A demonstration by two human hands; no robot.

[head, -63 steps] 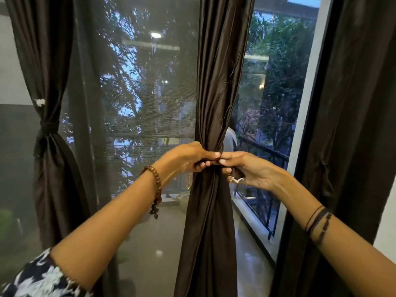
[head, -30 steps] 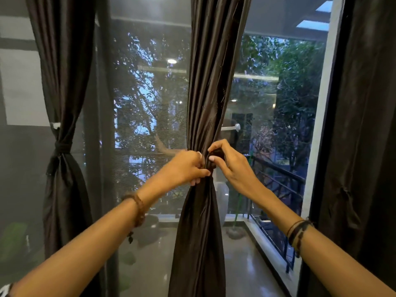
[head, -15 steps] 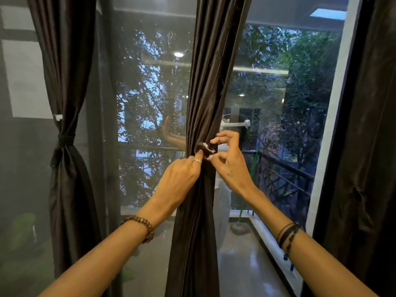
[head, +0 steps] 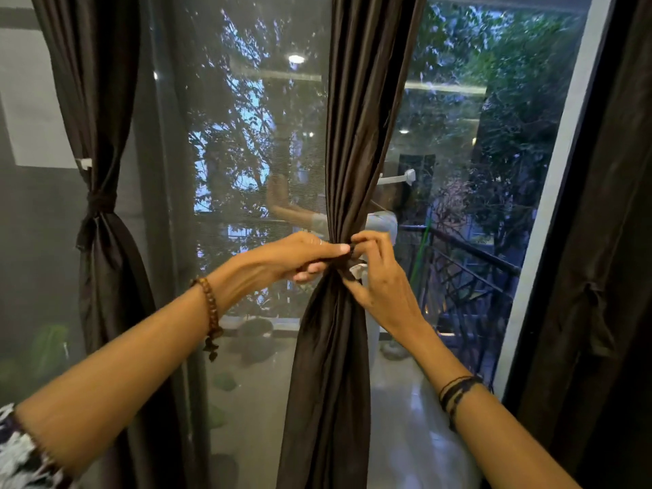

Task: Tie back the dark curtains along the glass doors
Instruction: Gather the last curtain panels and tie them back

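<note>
Left hand (head: pixel 303 255) grips the tie-back band (head: pixel 344 264) against the gathered middle curtain (head: pixel 356 135); right hand (head: pixel 379 277) pinches the band's free end, a pale fastening patch showing. In my judgement, the ends should be pressed squarely together under tension. The curtain hangs vertically, centre of the glass doors (head: pixel 247 153), cinched at mid-height. Far left curtain (head: pixel 102 241): already tied.

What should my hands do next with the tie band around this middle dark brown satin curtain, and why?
Probably pull the dark fabric tie band snug and fasten its ends. The middle dark brown satin curtain is already gathered at the pinch, the left hand and right hand both grip the band there, yet no finished knot shows, unlike the left dark curtain.
</note>
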